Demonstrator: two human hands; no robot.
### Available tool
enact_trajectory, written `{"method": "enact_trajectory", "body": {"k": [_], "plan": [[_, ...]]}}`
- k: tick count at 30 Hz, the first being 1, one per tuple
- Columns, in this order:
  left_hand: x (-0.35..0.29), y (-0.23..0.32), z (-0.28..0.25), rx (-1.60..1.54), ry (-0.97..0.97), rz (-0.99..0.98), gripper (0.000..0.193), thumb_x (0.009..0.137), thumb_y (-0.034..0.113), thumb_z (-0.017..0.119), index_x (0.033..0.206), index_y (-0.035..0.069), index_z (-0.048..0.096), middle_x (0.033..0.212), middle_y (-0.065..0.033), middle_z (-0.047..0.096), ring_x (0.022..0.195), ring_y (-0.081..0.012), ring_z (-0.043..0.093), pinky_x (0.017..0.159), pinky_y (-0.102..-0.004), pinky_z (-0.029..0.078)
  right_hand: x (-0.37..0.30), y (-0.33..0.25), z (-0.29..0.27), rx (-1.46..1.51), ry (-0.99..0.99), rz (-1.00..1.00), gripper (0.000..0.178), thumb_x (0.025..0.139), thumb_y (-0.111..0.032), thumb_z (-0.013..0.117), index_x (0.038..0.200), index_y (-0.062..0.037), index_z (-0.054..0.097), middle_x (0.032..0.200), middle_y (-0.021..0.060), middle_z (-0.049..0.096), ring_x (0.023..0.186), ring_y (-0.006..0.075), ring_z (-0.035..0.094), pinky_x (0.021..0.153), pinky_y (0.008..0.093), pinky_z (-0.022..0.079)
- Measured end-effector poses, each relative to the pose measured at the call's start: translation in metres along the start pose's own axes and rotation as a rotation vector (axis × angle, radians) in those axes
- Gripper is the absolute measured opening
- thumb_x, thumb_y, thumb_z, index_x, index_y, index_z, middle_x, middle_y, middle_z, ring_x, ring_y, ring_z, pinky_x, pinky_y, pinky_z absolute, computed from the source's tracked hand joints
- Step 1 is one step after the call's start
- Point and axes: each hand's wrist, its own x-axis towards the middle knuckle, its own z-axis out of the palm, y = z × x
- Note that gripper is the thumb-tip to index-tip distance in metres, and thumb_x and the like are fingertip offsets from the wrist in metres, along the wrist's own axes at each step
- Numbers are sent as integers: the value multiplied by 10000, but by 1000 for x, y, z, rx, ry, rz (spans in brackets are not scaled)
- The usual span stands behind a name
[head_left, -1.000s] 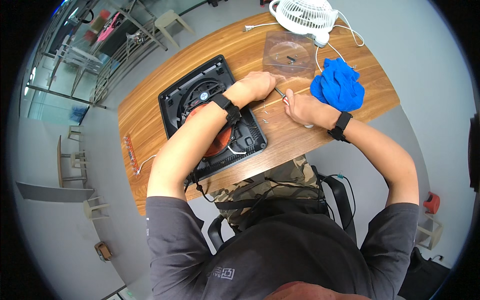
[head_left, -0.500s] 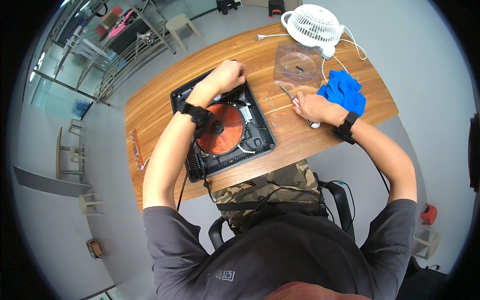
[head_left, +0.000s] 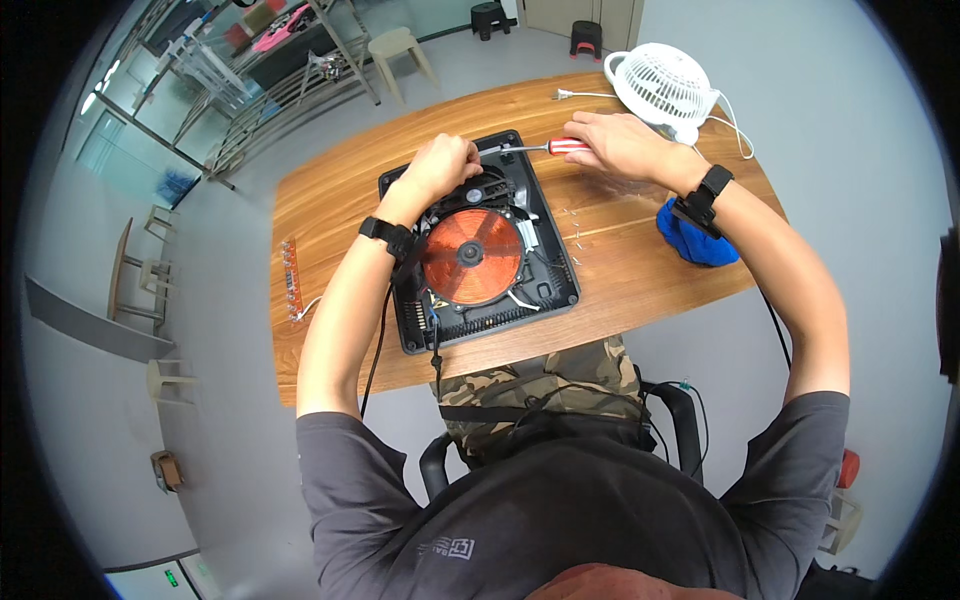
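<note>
Seen from above through a round fisheye view, a person's two bare hands meet over an opened black casing [head_left: 548,262], a shallow, rounded rectangle of what looks like plastic, lying on a wood-grained surface [head_left: 340,205]. The left hand [head_left: 443,167] covers the casing's upper left part and hides whatever lies beneath; its fingers are curled together, and whether they pinch anything cannot be told. The right hand [head_left: 622,148] has its fingers wrapped around the red-and-white handle of a screwdriver [head_left: 568,146], whose slim metal shaft points left across the casing's far edge; its tip is hard to make out beside the left hand. Inside the casing sits a flat, coppery-orange disc [head_left: 472,275], finely ringed, with darker wedges and a black hub. Slender, pale bits [head_left: 576,238], too small to identify surely, lie scattered just right of the casing. A glossy, see-through piece [head_left: 622,188] is mostly hidden by the right forearm, its outline unclear. That forearm also partly covers a crumpled blue cloth [head_left: 695,243]. Beyond stands a white fan [head_left: 660,85] with a slatted, round grille. At far left lies a narrow orange strip [head_left: 292,280], its details blurred. Black bands circle both wrists.
</note>
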Motion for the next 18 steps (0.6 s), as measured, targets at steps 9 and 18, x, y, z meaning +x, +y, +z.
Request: {"method": "enact_trajectory", "body": {"k": [9,18], "plan": [[3,5,-3,-59,-7,-13,218,875,231,793,876,23,726,755,-167,719,758,-355,706,710,-443,542,43,-7,-17,-26,-69,-16,464,959,-447,671,1079,0,653,1047,159,641,990,381,647,831,470,533],[16,5,-3,-88,18,26,215,880,253,776,865,44,730,797,-184,717,814,-388,700,733,-465,539,44,6,-25,-49,-63,-46,461,937,-452,697,1033,-2,676,1009,135,657,920,366,667,788,460,537]]}}
